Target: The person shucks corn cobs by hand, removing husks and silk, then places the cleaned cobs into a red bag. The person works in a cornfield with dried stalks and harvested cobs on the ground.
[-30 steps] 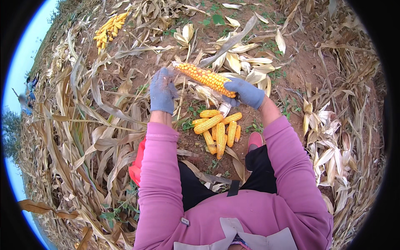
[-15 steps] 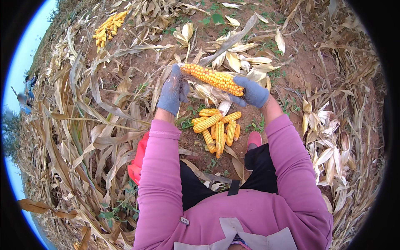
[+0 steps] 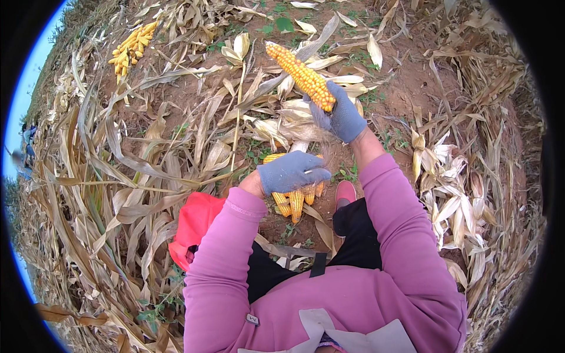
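Observation:
In my right hand (image 3: 344, 115), gloved in grey, a long yellow ear of corn (image 3: 300, 75) is gripped by its lower end. The ear slants up to the left, its husk off and its kernels bare. My left hand (image 3: 294, 172), in a matching glove, is lower and nearer to me, its fingers drawn together. A thin pale bit shows at its fingertips, too small to name. Beneath that hand lies a small pile of husked ears (image 3: 296, 203) on the soil, partly hidden by the glove.
A red bag (image 3: 197, 220) lies beside my left forearm. Dry stalks and leaves (image 3: 141, 170) cover the left side. Loose husks (image 3: 459, 206) lie to the right. Another heap of corn (image 3: 134, 47) sits at the far left. A person (image 3: 26, 147) shows at the left rim.
My left hand has let go of the ear's tip and come down over the pile. My right hand has raised the ear, tilting it more steeply. The view has shifted slightly.

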Motion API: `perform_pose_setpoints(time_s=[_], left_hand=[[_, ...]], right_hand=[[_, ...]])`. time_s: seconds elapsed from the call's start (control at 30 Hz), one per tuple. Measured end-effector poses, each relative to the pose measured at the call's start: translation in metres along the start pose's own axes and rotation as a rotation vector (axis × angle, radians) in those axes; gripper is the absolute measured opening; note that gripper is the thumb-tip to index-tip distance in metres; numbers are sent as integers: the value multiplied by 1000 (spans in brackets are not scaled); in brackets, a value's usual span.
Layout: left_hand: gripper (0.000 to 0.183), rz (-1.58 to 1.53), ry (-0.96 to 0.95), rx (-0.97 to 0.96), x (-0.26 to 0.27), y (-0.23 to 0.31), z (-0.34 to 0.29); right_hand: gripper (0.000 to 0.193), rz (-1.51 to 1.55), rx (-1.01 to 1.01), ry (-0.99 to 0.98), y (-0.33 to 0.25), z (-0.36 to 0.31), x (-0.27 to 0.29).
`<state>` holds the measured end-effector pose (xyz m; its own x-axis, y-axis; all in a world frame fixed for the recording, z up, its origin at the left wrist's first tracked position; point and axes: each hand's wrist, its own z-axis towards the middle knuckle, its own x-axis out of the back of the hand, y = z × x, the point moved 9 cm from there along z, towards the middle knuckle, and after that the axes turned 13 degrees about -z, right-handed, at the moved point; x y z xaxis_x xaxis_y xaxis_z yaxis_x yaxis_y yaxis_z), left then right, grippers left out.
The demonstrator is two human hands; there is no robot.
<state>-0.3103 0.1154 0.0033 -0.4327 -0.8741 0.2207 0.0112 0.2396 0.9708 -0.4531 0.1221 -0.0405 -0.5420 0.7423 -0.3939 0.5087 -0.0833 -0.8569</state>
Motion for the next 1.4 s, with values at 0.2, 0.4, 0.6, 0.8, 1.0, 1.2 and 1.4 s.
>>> perform_pose_setpoints(time_s=[0.2, 0.4, 0.6, 0.8, 1.0, 1.2, 1.4], left_hand=[[26, 110, -117, 99, -18, -34, 4], [50, -430, 598, 7, 63, -42, -10], [48, -726, 514, 71, 49, -35, -5], [34, -759, 442, 219, 39, -52, -6], [23, -709, 600, 49, 60, -54, -14], [24, -856, 1010, -181, 122, -37, -68], [21, -996, 1399, -248, 171, -91, -136]], right_hand=[[56, 31, 96, -237, -21, -7, 1], [49, -120, 51, -192, -15, -11, 5], [35, -335, -46, -272, 2, -29, -28], [47, -723, 92, -299, 2, -35, -41], [51, -920, 210, -113, -16, -26, -23], [50, -1000, 188, 124, -12, 7, 41], [44, -631, -33, -74, 2, -2, 35]])
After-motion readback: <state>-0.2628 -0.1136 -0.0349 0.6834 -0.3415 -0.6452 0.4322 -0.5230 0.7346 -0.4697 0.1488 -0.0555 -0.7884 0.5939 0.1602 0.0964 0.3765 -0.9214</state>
